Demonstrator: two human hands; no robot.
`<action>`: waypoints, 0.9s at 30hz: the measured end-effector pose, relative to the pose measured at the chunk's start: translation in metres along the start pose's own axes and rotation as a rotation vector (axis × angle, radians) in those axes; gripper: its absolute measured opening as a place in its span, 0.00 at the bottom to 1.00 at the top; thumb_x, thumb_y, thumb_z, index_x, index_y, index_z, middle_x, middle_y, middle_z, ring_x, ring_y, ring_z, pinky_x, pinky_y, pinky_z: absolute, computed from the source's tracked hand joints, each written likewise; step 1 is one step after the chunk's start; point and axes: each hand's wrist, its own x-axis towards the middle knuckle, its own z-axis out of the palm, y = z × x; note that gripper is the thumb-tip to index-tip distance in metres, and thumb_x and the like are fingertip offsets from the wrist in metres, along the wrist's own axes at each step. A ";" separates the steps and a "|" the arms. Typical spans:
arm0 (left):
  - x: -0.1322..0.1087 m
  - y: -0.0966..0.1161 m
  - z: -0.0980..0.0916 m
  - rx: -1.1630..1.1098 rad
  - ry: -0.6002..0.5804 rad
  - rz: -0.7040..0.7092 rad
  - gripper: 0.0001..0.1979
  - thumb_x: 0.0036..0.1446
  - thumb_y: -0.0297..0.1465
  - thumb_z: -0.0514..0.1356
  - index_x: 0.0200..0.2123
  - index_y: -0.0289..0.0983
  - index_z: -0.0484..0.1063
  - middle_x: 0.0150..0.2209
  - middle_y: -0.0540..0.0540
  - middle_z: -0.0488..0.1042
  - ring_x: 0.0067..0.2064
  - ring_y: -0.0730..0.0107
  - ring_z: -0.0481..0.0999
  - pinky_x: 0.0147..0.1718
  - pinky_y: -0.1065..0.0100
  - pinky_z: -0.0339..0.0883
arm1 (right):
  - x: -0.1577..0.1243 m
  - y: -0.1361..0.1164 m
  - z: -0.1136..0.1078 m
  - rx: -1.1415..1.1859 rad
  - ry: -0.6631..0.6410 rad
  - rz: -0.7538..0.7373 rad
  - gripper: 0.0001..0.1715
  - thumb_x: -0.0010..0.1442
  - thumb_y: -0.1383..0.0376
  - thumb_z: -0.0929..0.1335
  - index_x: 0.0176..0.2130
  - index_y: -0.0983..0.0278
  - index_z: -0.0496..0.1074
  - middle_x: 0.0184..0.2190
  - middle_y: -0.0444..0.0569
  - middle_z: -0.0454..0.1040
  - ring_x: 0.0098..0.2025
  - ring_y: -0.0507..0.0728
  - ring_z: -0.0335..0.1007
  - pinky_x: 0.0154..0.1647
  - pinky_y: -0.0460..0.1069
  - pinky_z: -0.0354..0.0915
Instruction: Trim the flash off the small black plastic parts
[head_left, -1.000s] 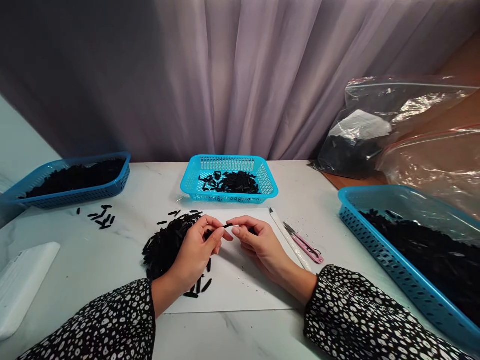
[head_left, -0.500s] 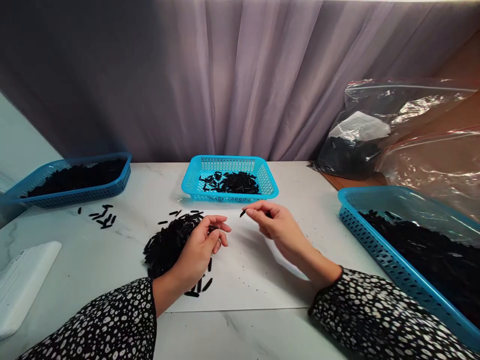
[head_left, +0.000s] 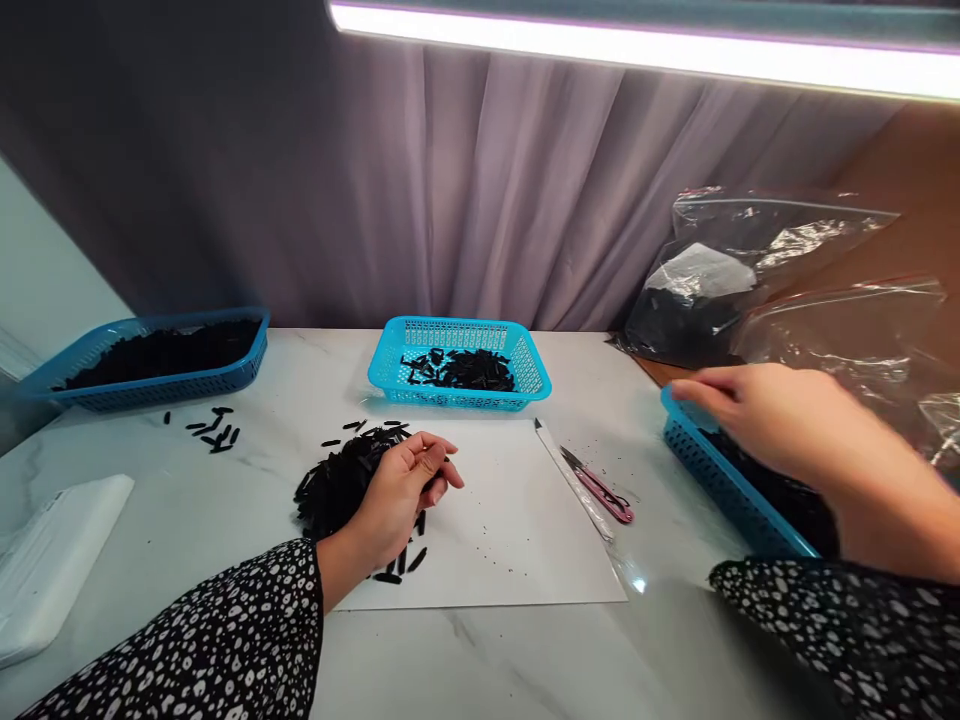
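My left hand point(head_left: 409, 485) is at the right side of a heap of small black strips point(head_left: 341, 490) on a white sheet point(head_left: 510, 500). Its thumb and fingers are pinched together, with a bit of a black strip showing dark at the fingertips. Over the near rim of the right blue basket point(head_left: 720, 490), which holds many black pieces, is my right hand point(head_left: 772, 410). Motion smears it, and most of its fingers are hidden, so its grip is unclear. Pink-handled thread snips point(head_left: 600, 485) and a slim pointed tool point(head_left: 574, 480) lie on the sheet's right side.
A bright blue basket point(head_left: 461, 398) with some black strips stands at the back centre. Another blue basket point(head_left: 172, 385), heaped with black pieces, is at far left, near loose strips point(head_left: 217, 430). A white package point(head_left: 60, 560) lies left; clear plastic bags point(head_left: 697, 290) lean behind the right basket.
My right hand has swung from above the sheet to the right basket, uncovering the snips and slim tool. My left hand stays by the heap, its fingertips closing together. A lamp now shows overhead.
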 end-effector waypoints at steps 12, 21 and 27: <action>0.004 -0.005 0.001 0.009 0.144 0.120 0.17 0.50 0.43 0.69 0.32 0.37 0.69 0.21 0.54 0.68 0.22 0.78 0.64 0.22 0.74 0.53 | -0.067 -0.153 0.131 1.121 -0.485 0.099 0.16 0.55 0.52 0.72 0.32 0.63 0.78 0.17 0.40 0.61 0.22 0.52 0.52 0.26 0.48 0.49; 0.006 -0.006 -0.001 0.046 0.081 0.116 0.17 0.52 0.41 0.68 0.27 0.36 0.66 0.26 0.50 0.74 0.23 0.80 0.63 0.23 0.73 0.53 | -0.070 -0.143 0.134 1.346 -0.548 0.313 0.23 0.53 0.46 0.72 0.29 0.64 0.77 0.16 0.38 0.53 0.20 0.49 0.42 0.22 0.48 0.41; 0.007 -0.005 -0.002 0.025 0.058 0.098 0.16 0.58 0.43 0.63 0.29 0.36 0.67 0.27 0.50 0.73 0.24 0.79 0.63 0.23 0.73 0.52 | -0.070 -0.141 0.134 1.484 -0.591 0.425 0.26 0.47 0.45 0.76 0.28 0.65 0.73 0.16 0.34 0.49 0.19 0.47 0.37 0.19 0.47 0.36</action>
